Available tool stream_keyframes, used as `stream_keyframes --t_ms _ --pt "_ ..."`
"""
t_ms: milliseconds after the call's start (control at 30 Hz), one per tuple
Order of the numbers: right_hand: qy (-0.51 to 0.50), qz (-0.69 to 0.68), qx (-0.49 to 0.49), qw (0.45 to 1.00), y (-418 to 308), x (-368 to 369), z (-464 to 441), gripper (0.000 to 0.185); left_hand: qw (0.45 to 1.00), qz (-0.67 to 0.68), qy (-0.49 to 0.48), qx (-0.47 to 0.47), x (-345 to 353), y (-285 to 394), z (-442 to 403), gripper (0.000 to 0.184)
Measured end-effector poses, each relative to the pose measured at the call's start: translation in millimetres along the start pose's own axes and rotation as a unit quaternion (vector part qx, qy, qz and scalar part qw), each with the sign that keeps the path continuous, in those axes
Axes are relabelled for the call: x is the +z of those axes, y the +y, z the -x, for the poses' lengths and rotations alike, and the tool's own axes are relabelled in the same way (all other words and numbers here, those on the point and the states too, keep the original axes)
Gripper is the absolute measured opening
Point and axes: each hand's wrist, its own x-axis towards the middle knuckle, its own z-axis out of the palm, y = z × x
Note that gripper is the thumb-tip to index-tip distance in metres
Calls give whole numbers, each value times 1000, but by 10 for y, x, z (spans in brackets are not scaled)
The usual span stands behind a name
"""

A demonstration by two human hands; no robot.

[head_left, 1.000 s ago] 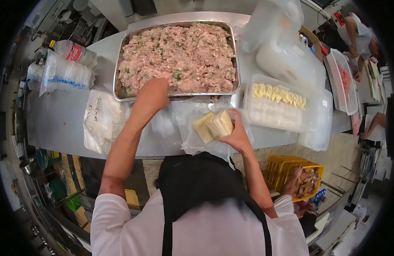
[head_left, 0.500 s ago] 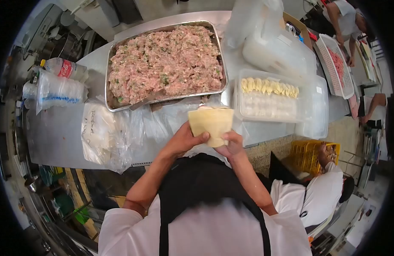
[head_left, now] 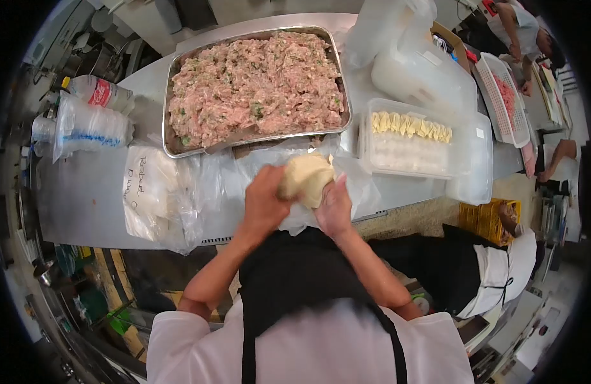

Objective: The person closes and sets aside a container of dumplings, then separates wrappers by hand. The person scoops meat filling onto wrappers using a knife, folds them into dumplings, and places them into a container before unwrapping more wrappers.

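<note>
Between my hands is a stack of pale yellow dough wrappers [head_left: 310, 178], bent and slightly blurred. My left hand [head_left: 268, 198] is closed on its left side, the fingers partly smeared by motion. On the lower right side, my right hand [head_left: 335, 206] grips it with the thumb up along the edge. Just beyond, a metal tray [head_left: 348, 115] holds minced meat [head_left: 254, 89] flecked with green. A flat spatula [head_left: 234, 138] lies at the meat's near edge. Under my hands is a sheet of clear plastic [head_left: 363, 192].
Right of the tray, a plastic container [head_left: 407, 168] holds a row of folded dumplings [head_left: 411, 126]. Bagged wrappers [head_left: 151, 189], a bag of plastic cups [head_left: 94, 128] and a bottle [head_left: 103, 93] stand at left. Co-workers [head_left: 513, 269] are at the right, near a yellow crate [head_left: 475, 221].
The wrapper stack has tilted and bent, moving slightly left. My left hand has risen along its side. At the right, the nearby co-worker has shifted position.
</note>
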Motion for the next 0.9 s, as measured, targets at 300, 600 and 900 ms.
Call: stream_keyframes --t_ms 300,600,900 --pt "-48 57 43 996 328 292 16 93 998 -54 -13 -11 -293 -343 272 44" --pt "-100 26 144 984 484 452 -84 98 998 33 -8 -60 -606 -486 358 85" --pt "-17 -99 110 989 547 597 -117 90 990 96 -24 -95 -653 -467 391 96"
